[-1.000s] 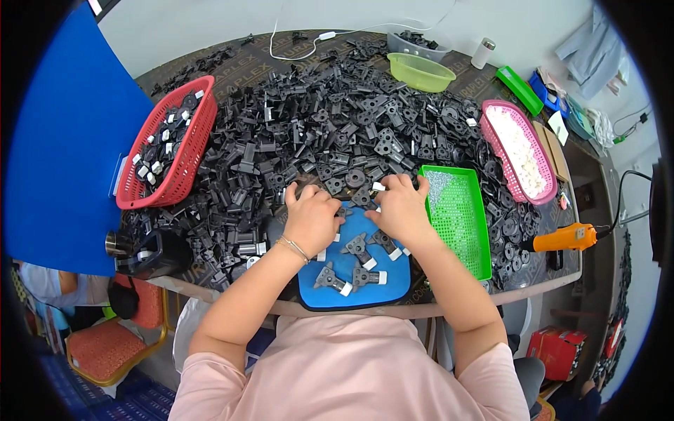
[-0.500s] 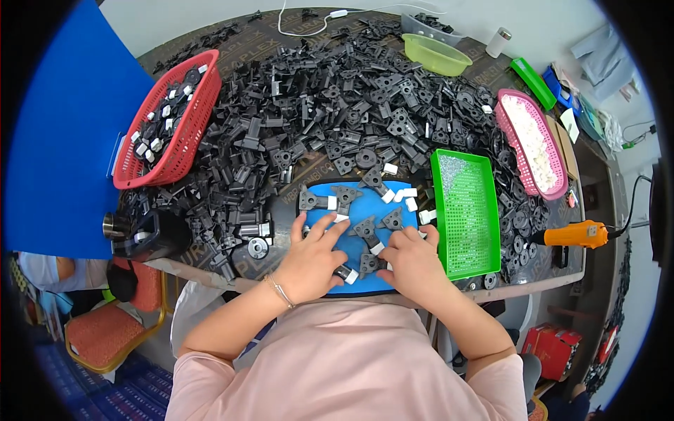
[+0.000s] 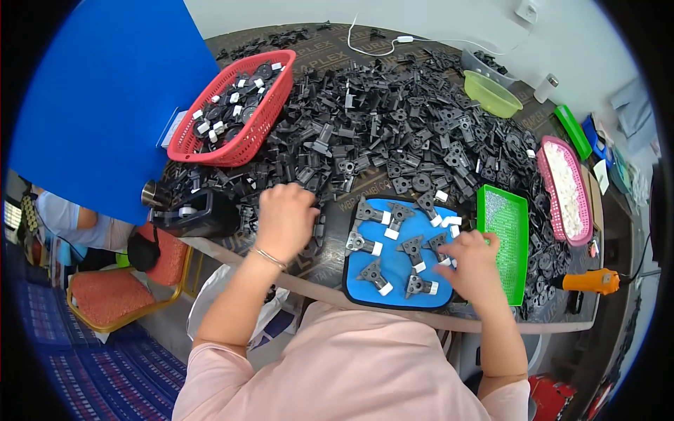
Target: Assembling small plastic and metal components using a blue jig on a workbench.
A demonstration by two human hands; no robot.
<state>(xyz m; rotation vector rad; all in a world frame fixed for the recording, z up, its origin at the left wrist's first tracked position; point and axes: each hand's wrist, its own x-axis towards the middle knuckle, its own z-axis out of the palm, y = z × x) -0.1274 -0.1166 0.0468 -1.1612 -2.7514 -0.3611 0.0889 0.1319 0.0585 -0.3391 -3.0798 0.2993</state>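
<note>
On a blue mat (image 3: 386, 263) with a black rim lie several black plastic fittings (image 3: 371, 274), each with a white cap at one end. My right hand (image 3: 481, 263) is at the mat's right side. Its thumb and fingers are apart around the white-capped end of a black fitting (image 3: 437, 242), which rests on the mat. To the left, my left hand (image 3: 282, 221) is over the edge of a heap of loose black plastic parts (image 3: 365, 105). Its fingers bend downward, and their tips are hidden. A few loose white caps (image 3: 449, 221) are at the mat's upper right.
A red basket (image 3: 263, 119) of capped parts stands back left, beside a black tape dispenser (image 3: 200, 214). A green perforated tray (image 3: 521, 245) adjoins the mat's right side. Farther right are a pink basket (image 3: 586, 235) of white pieces and an orange electric screwdriver (image 3: 591, 281).
My left hand has left the mat for the black heap on the left. My right hand has shifted to the mat's right edge. The fittings lie spread out, and the whole view has shifted.
</note>
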